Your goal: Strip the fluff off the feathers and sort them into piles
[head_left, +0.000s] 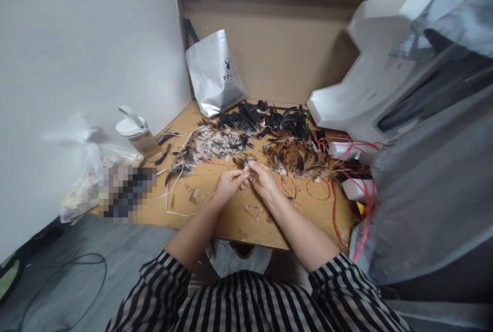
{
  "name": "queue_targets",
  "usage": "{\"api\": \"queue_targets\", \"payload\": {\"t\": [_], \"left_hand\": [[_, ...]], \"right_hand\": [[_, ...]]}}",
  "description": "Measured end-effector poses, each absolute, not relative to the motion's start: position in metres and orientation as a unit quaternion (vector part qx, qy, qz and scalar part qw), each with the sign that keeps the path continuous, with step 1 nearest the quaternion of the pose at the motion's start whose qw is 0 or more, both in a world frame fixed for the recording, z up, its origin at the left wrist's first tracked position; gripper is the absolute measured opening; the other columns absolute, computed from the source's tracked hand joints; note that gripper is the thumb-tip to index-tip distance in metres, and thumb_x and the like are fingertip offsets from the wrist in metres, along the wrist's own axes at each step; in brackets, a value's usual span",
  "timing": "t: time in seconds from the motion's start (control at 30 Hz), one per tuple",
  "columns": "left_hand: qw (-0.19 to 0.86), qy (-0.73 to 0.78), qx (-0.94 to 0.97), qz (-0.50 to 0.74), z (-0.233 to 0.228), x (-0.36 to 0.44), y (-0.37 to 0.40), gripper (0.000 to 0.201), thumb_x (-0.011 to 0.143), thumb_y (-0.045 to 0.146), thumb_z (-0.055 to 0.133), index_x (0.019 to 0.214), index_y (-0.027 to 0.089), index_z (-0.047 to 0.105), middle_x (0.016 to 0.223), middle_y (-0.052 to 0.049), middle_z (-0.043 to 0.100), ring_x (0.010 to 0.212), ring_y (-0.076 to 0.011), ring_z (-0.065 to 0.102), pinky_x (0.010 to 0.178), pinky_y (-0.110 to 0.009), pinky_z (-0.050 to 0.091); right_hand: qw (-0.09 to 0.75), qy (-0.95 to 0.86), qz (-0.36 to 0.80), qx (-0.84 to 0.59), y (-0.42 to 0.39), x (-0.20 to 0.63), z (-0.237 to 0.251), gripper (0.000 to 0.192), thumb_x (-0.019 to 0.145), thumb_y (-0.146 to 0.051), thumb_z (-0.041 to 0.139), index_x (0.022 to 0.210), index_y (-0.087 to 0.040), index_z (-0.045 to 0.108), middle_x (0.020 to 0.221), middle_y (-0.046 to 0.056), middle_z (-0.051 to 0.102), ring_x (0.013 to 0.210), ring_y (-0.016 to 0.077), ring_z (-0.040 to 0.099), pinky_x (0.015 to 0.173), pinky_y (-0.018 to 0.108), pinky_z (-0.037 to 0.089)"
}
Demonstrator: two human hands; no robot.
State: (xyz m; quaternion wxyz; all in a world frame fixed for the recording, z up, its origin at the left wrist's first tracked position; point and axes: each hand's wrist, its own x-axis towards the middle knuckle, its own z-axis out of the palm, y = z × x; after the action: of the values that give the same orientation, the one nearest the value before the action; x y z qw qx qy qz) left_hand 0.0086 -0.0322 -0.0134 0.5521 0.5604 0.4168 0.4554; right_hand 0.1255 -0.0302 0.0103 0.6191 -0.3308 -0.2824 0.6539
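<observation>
My left hand (230, 183) and my right hand (264, 179) meet over the middle of a small wooden table (231, 219), fingertips pinched together on a small bunch of brown feathers (245, 163). Just beyond them lie piles of feathers: black ones (269, 118) at the back, pale mixed ones (208, 144) to the left, brown ones (295, 160) to the right. Red string (327, 188) loops over the table's right side.
A silver bag (213, 72) leans on a cardboard backboard (277, 44). A white-lidded jar (136, 134) and a clear plastic bag (90, 178) stand at the left. White foam pieces (358, 95) and grey sheeting (435, 178) crowd the right. A cable (77, 270) lies on the floor.
</observation>
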Motion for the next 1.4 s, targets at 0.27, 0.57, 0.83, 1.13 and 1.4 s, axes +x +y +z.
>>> {"api": "queue_targets", "payload": {"t": [0.27,0.57,0.83,1.13,1.4], "left_hand": [[0.557,0.450,0.507,0.479,0.003,-0.004,-0.028,0.029,0.062,0.040,0.062,0.069,0.012,0.059,0.052,0.000,0.055,0.041,-0.0057,0.046,0.039,-0.017,0.031],[0.647,0.368,0.467,0.478,0.003,-0.008,-0.030,0.023,0.062,0.033,0.064,0.072,0.012,0.062,0.056,0.000,0.055,0.044,-0.0041,0.043,0.043,-0.017,0.030],[0.684,0.293,0.419,0.520,0.008,-0.006,-0.033,0.016,0.064,0.023,0.064,0.076,0.013,0.065,0.059,-0.001,0.057,0.053,-0.0050,0.049,0.049,-0.016,0.035],[0.642,0.352,0.476,0.487,0.008,-0.008,-0.031,0.026,0.066,0.034,0.060,0.077,0.011,0.064,0.063,-0.005,0.062,0.049,-0.0077,0.051,0.044,-0.018,0.035],[0.601,0.414,0.466,0.500,-0.002,-0.008,-0.023,0.027,0.055,0.029,0.069,0.076,0.012,0.063,0.054,-0.001,0.059,0.046,-0.0068,0.048,0.047,-0.019,0.036]], "right_hand": [[0.583,-0.415,0.552,-0.428,-0.028,0.136,0.014,0.014,0.053,-0.024,0.070,0.061,-0.015,0.063,0.056,-0.001,0.061,0.051,0.0080,0.050,0.057,0.022,0.038],[0.562,-0.441,0.543,-0.441,-0.029,0.135,0.014,0.014,0.053,-0.026,0.069,0.060,-0.015,0.064,0.058,0.000,0.062,0.053,0.0095,0.051,0.062,0.025,0.039],[0.573,-0.405,0.596,-0.391,-0.025,0.133,0.004,0.015,0.053,-0.026,0.070,0.063,-0.016,0.065,0.062,0.002,0.064,0.058,0.0109,0.054,0.066,0.026,0.040],[0.541,-0.436,0.599,-0.398,-0.025,0.136,0.002,0.016,0.055,-0.028,0.069,0.064,-0.015,0.065,0.066,0.003,0.065,0.062,0.0116,0.055,0.069,0.026,0.039],[0.482,-0.552,0.477,-0.485,-0.027,0.142,0.009,0.017,0.061,-0.032,0.061,0.064,-0.015,0.063,0.063,0.000,0.062,0.056,0.0096,0.050,0.060,0.023,0.037]]}}
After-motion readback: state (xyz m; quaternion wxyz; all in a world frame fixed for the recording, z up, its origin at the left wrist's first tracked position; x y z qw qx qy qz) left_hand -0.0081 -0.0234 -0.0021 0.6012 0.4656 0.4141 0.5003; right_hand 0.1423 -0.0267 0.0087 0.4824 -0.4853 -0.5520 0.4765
